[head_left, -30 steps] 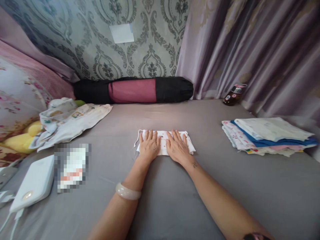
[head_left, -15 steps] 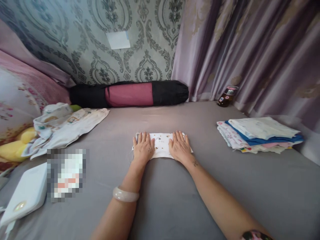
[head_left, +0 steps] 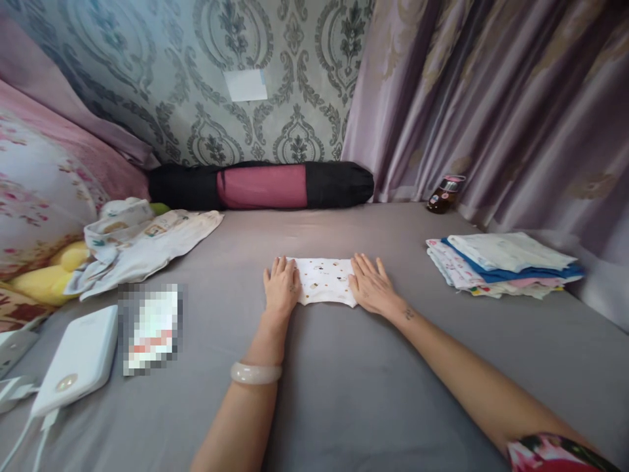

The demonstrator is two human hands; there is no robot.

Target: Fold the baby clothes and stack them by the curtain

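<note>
A folded white cloth garment (head_left: 325, 280) with small orange and dark prints lies flat on the grey bed sheet (head_left: 344, 373). My left hand (head_left: 282, 285) rests at its left edge, palm down, fingers stretched out. At the right edge lies my right hand (head_left: 371, 285), also flat, with its fingers spread and the thumb toward the cloth. Neither hand grasps the garment; both touch or border its sides. A pale bangle (head_left: 256, 373) circles my left wrist.
To the right sits a stack of folded clothes (head_left: 515, 262), with a dark bottle (head_left: 445, 193) behind it. A long black and maroon bag (head_left: 263, 185) lies along the wall. Leftward are a loose printed garment (head_left: 147, 242), a yellow plush (head_left: 54, 275) and a white power bank (head_left: 78, 357) with cables.
Both hands have slid outward from the top of the garment to its side edges, uncovering more of its print. The camera view has shifted slightly left.
</note>
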